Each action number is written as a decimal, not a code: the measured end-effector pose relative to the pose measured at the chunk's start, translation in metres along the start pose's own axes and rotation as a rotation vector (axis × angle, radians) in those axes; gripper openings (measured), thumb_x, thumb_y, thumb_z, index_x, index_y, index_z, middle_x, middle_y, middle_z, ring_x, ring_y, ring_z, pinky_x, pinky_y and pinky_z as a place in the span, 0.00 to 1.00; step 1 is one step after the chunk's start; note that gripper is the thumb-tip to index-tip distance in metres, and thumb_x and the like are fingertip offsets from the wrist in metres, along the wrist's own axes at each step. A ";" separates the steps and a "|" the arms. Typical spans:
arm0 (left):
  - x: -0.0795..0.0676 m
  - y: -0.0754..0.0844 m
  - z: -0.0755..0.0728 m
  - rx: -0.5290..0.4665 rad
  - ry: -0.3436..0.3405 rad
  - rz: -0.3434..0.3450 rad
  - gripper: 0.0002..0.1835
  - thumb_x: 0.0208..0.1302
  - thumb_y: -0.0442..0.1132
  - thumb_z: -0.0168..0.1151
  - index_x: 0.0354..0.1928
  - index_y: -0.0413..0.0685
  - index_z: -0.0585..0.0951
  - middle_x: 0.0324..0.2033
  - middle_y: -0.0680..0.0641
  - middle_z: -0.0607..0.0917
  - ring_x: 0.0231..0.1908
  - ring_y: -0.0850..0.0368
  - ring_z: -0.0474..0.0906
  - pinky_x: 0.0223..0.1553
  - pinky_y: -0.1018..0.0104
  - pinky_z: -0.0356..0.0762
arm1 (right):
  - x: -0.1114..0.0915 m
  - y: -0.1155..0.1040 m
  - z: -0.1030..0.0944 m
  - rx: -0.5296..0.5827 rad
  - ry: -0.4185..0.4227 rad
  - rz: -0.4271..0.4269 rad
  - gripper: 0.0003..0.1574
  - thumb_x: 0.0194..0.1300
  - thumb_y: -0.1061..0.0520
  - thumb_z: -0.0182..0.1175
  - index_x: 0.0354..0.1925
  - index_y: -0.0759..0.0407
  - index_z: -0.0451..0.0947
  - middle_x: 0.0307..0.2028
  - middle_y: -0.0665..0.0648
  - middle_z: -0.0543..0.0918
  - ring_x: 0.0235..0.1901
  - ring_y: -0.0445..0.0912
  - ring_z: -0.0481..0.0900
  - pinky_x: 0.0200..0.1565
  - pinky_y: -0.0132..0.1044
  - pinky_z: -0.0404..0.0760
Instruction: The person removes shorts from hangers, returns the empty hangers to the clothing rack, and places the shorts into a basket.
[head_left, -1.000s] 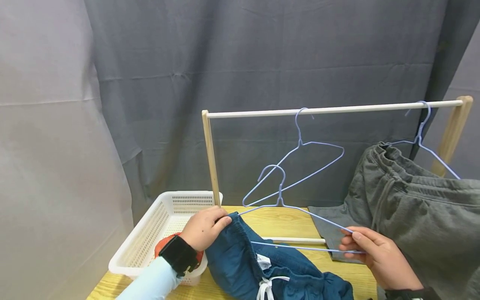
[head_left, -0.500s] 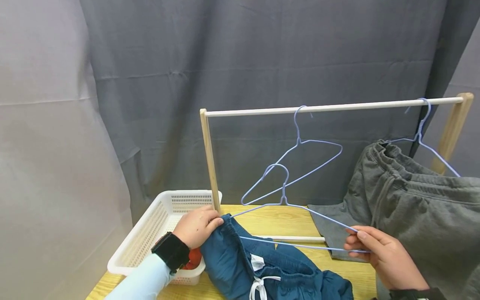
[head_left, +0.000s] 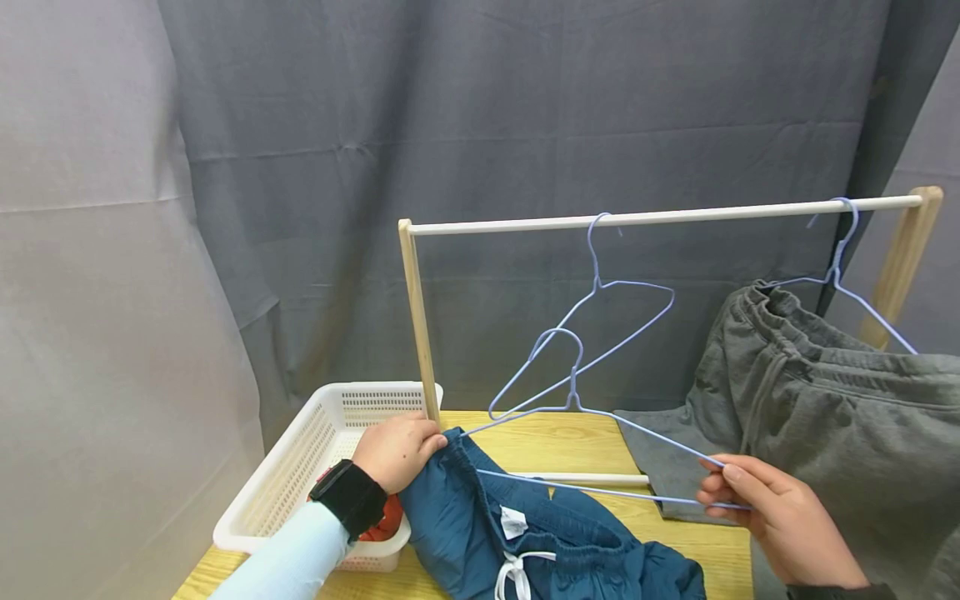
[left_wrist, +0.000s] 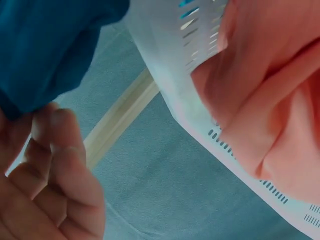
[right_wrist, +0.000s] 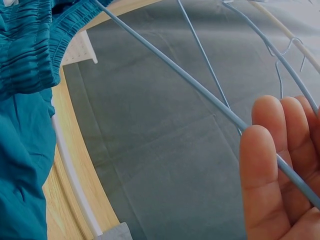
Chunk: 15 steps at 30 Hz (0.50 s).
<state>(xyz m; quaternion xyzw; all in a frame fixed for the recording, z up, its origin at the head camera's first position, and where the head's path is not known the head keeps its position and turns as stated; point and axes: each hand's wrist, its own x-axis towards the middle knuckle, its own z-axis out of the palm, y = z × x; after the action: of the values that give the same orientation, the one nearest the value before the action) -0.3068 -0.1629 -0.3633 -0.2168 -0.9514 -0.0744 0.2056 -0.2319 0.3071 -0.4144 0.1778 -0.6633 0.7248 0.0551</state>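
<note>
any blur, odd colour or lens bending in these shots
Head view: fairly even light, dark streak down the grey cloth backdrop; left wrist view: teal cast, the crumpled red fabric looking salmon, the bare left hand slightly soft; right wrist view: wide-angle bending, the slim lower white rod seeming to bow slightly.

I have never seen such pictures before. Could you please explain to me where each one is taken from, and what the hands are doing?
There is no machine here, only a person. The wide picture comes from a camera worn on the head; the two others come from cameras worn on the left and right wrists.

The left hand holds a blue garment by its waistband. The right hand holds a hanger, whose other end goes into that waistband.

On the table stands a basket with red cloth in it. A rack carries a bare hanger and, to the right, grey trousers.
</note>
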 end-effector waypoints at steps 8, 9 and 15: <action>0.001 -0.001 -0.001 -0.007 -0.035 -0.032 0.08 0.69 0.48 0.65 0.32 0.56 0.85 0.29 0.55 0.83 0.32 0.56 0.80 0.35 0.55 0.78 | -0.003 0.002 -0.006 0.029 0.013 -0.043 0.21 0.81 0.64 0.43 0.54 0.54 0.83 0.39 0.55 0.87 0.40 0.46 0.86 0.41 0.38 0.85; 0.001 -0.001 -0.001 -0.010 -0.040 -0.040 0.08 0.69 0.48 0.65 0.33 0.55 0.86 0.29 0.55 0.83 0.32 0.55 0.80 0.36 0.55 0.79 | -0.004 0.002 -0.006 0.031 0.017 -0.046 0.21 0.81 0.64 0.43 0.54 0.54 0.83 0.39 0.55 0.87 0.40 0.46 0.86 0.41 0.38 0.85; 0.002 -0.003 0.003 -0.023 -0.074 -0.056 0.09 0.68 0.47 0.65 0.32 0.54 0.87 0.28 0.54 0.84 0.31 0.54 0.80 0.37 0.53 0.78 | -0.007 0.001 -0.009 0.008 0.075 -0.025 0.19 0.81 0.62 0.46 0.53 0.53 0.83 0.39 0.55 0.86 0.39 0.46 0.86 0.40 0.37 0.85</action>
<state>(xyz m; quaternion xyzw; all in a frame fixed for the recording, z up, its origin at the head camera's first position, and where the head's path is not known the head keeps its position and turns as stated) -0.3109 -0.1642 -0.3657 -0.1949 -0.9632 -0.0832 0.1656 -0.2277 0.3169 -0.4184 0.1591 -0.6555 0.7330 0.0882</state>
